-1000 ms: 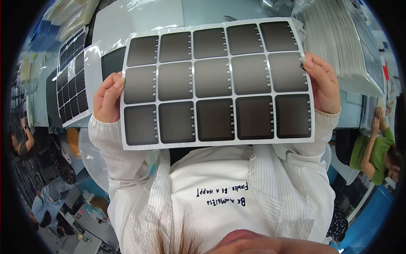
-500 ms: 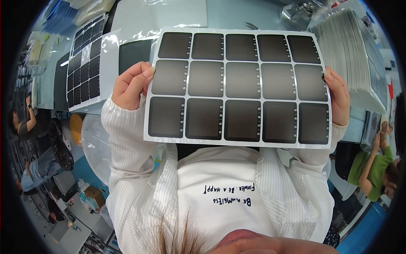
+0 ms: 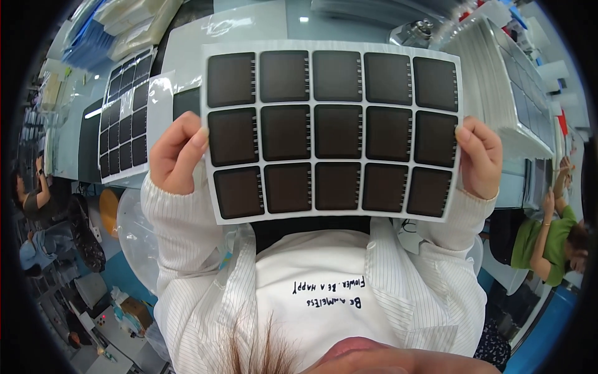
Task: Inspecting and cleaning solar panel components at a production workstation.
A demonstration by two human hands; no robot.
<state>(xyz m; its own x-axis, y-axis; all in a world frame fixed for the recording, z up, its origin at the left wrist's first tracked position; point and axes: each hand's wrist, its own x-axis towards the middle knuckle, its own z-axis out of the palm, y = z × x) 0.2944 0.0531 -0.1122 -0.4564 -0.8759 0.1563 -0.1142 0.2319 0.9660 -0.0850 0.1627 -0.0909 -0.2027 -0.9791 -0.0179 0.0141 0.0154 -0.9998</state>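
Your left hand [image 3: 177, 154] was curled shut on the left edge of the white sheet of dark square cells [image 3: 330, 131], thumb on its face. Your right hand [image 3: 478, 156] pinched the right edge the same way. You held the sheet up flat before your chest, above the grey worktable [image 3: 249, 28], its long axis running left to right, cells facing you. Compared with half a second earlier, it sat squarer and more centred. A second cell sheet [image 3: 124, 118] lay on the table to your left, a stack of white sheets [image 3: 498, 81] to your right.
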